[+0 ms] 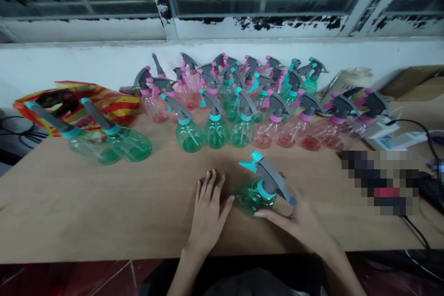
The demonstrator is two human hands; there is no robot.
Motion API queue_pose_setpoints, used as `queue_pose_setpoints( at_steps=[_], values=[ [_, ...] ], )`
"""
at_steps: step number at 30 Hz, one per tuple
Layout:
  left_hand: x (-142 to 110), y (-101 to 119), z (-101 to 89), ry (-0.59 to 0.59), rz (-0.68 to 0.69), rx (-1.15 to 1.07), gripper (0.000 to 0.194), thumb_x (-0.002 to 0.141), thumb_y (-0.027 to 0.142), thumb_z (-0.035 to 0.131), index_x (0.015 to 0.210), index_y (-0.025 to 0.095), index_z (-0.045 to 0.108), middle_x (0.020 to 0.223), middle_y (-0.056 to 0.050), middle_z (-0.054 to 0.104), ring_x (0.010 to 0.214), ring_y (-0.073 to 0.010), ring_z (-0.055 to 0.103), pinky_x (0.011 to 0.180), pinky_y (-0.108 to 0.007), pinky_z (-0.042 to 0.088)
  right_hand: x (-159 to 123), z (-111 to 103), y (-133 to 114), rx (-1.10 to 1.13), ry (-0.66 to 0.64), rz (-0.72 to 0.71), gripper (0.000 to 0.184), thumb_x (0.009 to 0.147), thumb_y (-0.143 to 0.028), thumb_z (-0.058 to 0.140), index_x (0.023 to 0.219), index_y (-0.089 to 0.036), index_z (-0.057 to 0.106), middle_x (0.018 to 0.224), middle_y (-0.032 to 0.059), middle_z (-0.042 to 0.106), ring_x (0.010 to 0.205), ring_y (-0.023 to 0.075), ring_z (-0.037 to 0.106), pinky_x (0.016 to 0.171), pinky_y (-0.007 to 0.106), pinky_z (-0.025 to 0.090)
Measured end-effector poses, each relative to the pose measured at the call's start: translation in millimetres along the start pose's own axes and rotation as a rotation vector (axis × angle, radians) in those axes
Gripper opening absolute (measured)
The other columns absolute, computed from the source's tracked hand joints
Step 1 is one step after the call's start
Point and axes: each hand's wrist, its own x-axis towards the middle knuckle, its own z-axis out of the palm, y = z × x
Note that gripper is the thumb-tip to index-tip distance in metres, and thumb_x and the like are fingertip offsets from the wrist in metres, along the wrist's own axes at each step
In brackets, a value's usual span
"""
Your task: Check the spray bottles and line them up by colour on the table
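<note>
In front of me on the wooden table (104, 203), a green spray bottle (251, 196) stands slightly tilted, its grey and turquoise trigger head at the top. My right hand (298, 222) is wrapped around its right side, the thumb showing at the front and the other fingers largely hidden behind the bottle. My left hand (210, 208) lies flat on the table to the left, fingers spread, its thumb tip close to the bottle's side. Whether that thumb touches the bottle, I cannot tell. Just beyond is a row with green spray bottles (215, 132) and pink spray bottles (287, 134).
Two green spray bottles (132, 145) stand at the left, near a red and yellow plastic bag (114, 101). More pink and green bottles crowd against the white wall (86, 64). A cloth pouch (350, 81), a cardboard box (416, 83), a white power strip (388, 136) and cables are at the right.
</note>
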Motion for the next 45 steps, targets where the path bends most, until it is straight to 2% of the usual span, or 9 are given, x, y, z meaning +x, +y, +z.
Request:
queue_pose_setpoints(
  at_steps=[3, 9, 15, 19, 24, 28, 32, 40, 45],
  values=[
    [-6.8, 1.5, -13.5, -0.038, 0.005, -0.141, 0.052, 0.097, 0.029, 0.046, 0.145, 0.023, 0.027, 0.149, -0.011, 0.035, 0.139, -0.025, 0.027, 0.11, -0.05, 0.027, -1.2, 6.7, -4.9, -0.004, -0.03, -0.007, 0.044, 0.079, -0.042, 0.067, 0.12, -0.03, 0.055, 0.117, 0.0042, 0.066, 0.112, 0.0274, 0.06, 0.095, 0.046, 0.048],
    [-30.5, -6.9, -46.1, -0.061, -0.05, -0.271, 0.071, 0.089, 0.03, 0.061, 0.147, 0.027, 0.019, 0.15, -0.01, 0.034, 0.136, -0.0249, 0.034, 0.106, -0.041, 0.038, 16.8, 49.2, -30.2, 0.012, -0.024, -0.033, 0.037, 0.078, -0.047, 0.068, 0.106, -0.024, 0.061, 0.097, 0.0059, 0.071, 0.092, 0.0264, 0.068, 0.08, 0.041, 0.055],
    [-45.5, -39.1, -65.3, 0.159, -0.176, -0.156, 0.076, 0.083, 0.032, 0.066, 0.145, 0.025, 0.022, 0.137, -0.013, 0.046, 0.124, -0.0324, 0.048, 0.096, -0.049, 0.045, 40.9, 115.0, -69.0, 0.012, 0.04, -0.225, 0.045, 0.081, -0.053, 0.061, 0.11, -0.019, 0.058, 0.095, 0.0099, 0.067, 0.093, 0.0272, 0.066, 0.077, 0.041, 0.056],
    [-41.9, -55.3, -82.5, 0.231, -0.226, -0.103, 0.066, 0.083, 0.029, 0.062, 0.141, 0.024, 0.029, 0.127, -0.011, 0.052, 0.112, -0.0298, 0.057, 0.087, -0.044, 0.05, 57.9, 138.9, -88.6, -0.055, -0.001, -0.309, 0.047, 0.085, -0.055, 0.054, 0.109, -0.016, 0.057, 0.096, 0.0135, 0.066, 0.094, 0.0304, 0.066, 0.073, 0.044, 0.056],
    [-25.7, -86.9, -96.1, 0.295, -0.177, 0.001, 0.063, 0.081, 0.032, 0.064, 0.137, 0.021, 0.035, 0.123, -0.012, 0.051, 0.115, -0.0301, 0.051, 0.095, -0.045, 0.045, 78.7, 138.7, -90.4, -0.071, -0.062, -0.329, 0.063, 0.082, -0.058, 0.057, 0.127, -0.015, 0.047, 0.121, 0.0172, 0.061, 0.113, 0.0334, 0.059, 0.086, 0.049, 0.052],
    [-3.7, -124.6, -93.9, 0.332, -0.175, 0.044, 0.073, 0.078, 0.037, 0.069, 0.138, 0.02, 0.033, 0.126, -0.012, 0.047, 0.122, -0.0322, 0.045, 0.099, -0.047, 0.04, 92.1, 123.5, -76.6, -0.08, -0.042, -0.146, 0.059, 0.083, -0.061, 0.052, 0.123, -0.018, 0.052, 0.111, 0.014, 0.067, 0.091, 0.0315, 0.068, 0.073, 0.048, 0.055],
    [18.0, -150.4, -90.2, 0.339, -0.173, 0.068, 0.069, 0.079, 0.034, 0.069, 0.135, 0.018, 0.034, 0.122, -0.011, 0.052, 0.117, -0.0293, 0.051, 0.095, -0.043, 0.044, 108.5, 111.5, -59.0, -0.072, 0.05, -0.121, 0.053, 0.082, -0.062, 0.052, 0.113, -0.02, 0.057, 0.108, 0.0107, 0.069, 0.079, 0.0251, 0.068, 0.071, 0.042, 0.053],
    [39.3, -158.8, -98.7, 0.359, -0.167, 0.171, 0.062, 0.076, 0.035, 0.075, 0.126, 0.017, 0.044, 0.116, -0.011, 0.053, 0.112, -0.0304, 0.052, 0.094, -0.045, 0.044, 139.9, 107.6, -53.9, -0.141, 0.16, -0.135, 0.053, 0.083, -0.061, 0.053, 0.113, -0.017, 0.056, 0.111, 0.0119, 0.068, 0.06, 0.0201, 0.063, 0.067, 0.04, 0.049],
    [48.5, -154.6, -104.6, 0.361, -0.171, 0.24, 0.06, 0.075, 0.036, 0.076, 0.124, 0.015, 0.047, 0.111, -0.011, 0.052, 0.109, -0.0305, 0.052, 0.094, -0.044, 0.043, 152.9, 117.6, -57.9, -0.194, 0.16, -0.142, 0.056, 0.084, -0.057, 0.052, 0.119, -0.015, 0.055, 0.112, 0.0139, 0.069, 0.066, 0.0242, 0.066, 0.071, 0.042, 0.05]
  ],
)
